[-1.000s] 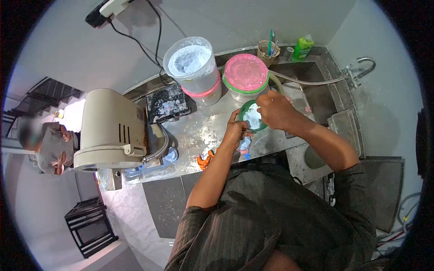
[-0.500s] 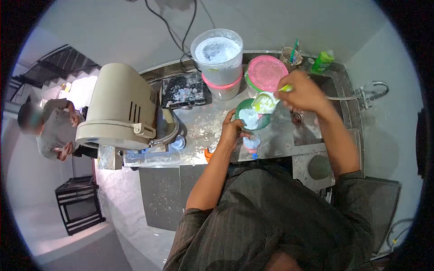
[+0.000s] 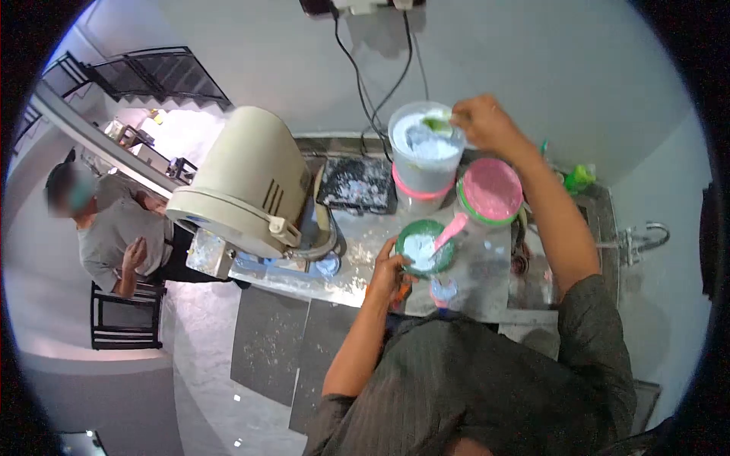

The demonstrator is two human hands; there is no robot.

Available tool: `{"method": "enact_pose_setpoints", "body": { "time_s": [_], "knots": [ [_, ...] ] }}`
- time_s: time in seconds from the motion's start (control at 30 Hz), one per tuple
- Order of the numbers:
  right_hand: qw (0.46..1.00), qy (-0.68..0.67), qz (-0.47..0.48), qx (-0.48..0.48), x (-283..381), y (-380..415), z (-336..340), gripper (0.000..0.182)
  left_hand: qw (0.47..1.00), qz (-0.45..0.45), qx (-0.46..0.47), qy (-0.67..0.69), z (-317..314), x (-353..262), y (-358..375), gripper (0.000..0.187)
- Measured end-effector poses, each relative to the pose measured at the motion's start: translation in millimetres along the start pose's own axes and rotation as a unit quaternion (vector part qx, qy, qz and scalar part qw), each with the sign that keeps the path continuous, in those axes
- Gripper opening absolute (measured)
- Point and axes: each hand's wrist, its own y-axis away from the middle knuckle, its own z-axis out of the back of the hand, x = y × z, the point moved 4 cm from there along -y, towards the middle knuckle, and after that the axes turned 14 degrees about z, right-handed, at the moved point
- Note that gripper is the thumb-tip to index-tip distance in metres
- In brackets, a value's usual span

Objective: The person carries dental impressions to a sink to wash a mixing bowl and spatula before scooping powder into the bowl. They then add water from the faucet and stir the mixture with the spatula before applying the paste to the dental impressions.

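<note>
My left hand (image 3: 389, 275) is closed on the side of a green mixing bowl (image 3: 445, 263) above the counter. Pale powder (image 3: 419, 249) lies in the bowl, and a pink-handled spatula (image 3: 454, 228) leans out over its rim. At the top of a translucent tub (image 3: 427, 162) of bluish-white powder, my right hand (image 3: 488, 124) grips a green scoop (image 3: 436, 123). The scoop's bowl is inside the tub's mouth, against the powder. A second tub with a pink lid (image 3: 493, 188) stands just below my right forearm. Near the bowl lies a small piece with pale blue material (image 3: 443, 289).
A large beige machine (image 3: 247, 182) takes up the counter's left side. Beside it sits a black tray (image 3: 356, 186) with crumbs. A sink with a faucet (image 3: 646, 232) and a green bottle (image 3: 581, 178) are at the right. Another person (image 3: 122, 228) stands at far left.
My right hand has carried the scoop from over the bowl up to the powder tub. The spatula in the bowl now shows clearly. The head view has shifted, and my left hand still holds the bowl.
</note>
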Motion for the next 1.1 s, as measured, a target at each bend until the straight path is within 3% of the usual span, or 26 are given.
{"method": "enact_pose_setpoints", "body": {
  "time_s": [0.03,0.13,0.2,0.27,0.4,0.47,0.57,0.77,0.93,1.0,1.07,1.1],
  "knots": [
    [0.999,-0.023,0.005,0.047,4.8,-2.3,-10.0,0.021,1.000,-0.012,0.001,-0.001,2.1,-1.2,2.1,0.061],
    [0.997,-0.046,0.046,0.035,13.2,-5.6,-21.0,0.023,0.999,-0.024,-0.012,0.031,8.9,-0.8,3.5,0.061],
    [0.997,-0.070,0.014,0.021,6.5,-7.2,-15.3,0.021,0.997,-0.034,-0.023,0.059,14.4,-0.1,2.7,0.061],
    [0.967,-0.211,-0.129,0.064,-9.4,-2.9,-20.9,0.017,0.997,-0.036,-0.026,0.056,17.4,0.2,1.7,0.060],
    [0.927,-0.312,-0.208,0.020,-27.8,7.8,-24.6,0.015,0.998,-0.026,-0.023,0.044,16.8,-1.6,2.2,0.058],
    [0.874,-0.404,-0.269,-0.012,-40.0,15.5,-19.4,0.013,0.998,-0.032,-0.020,0.044,13.7,-4.5,1.8,0.057],
    [0.849,-0.421,-0.315,-0.055,-51.3,25.9,-11.4,0.012,0.998,-0.032,-0.031,0.033,10.5,-10.9,4.2,0.056],
    [0.829,-0.458,-0.305,-0.101,-49.2,39.1,25.1,0.014,0.999,-0.041,-0.022,0.009,3.8,-23.3,2.4,0.056],
    [0.835,-0.475,-0.268,-0.068,-3.2,52.6,52.5,0.014,0.998,-0.047,-0.025,-0.028,-5.7,-29.6,2.2,0.055],
    [0.884,-0.393,-0.254,0.000,22.3,62.7,53.4,0.013,0.999,-0.039,-0.020,-0.031,-13.5,-30.3,4.9,0.054],
    [0.896,-0.387,-0.217,0.010,30.5,79.8,30.8,0.015,0.997,-0.043,-0.014,-0.067,-24.0,-28.5,9.0,0.054],
    [0.927,-0.332,-0.168,0.039,46.4,83.9,22.9,0.015,0.997,-0.040,-0.009,-0.059,-22.8,-24.2,5.4,0.054]
  ]
}}
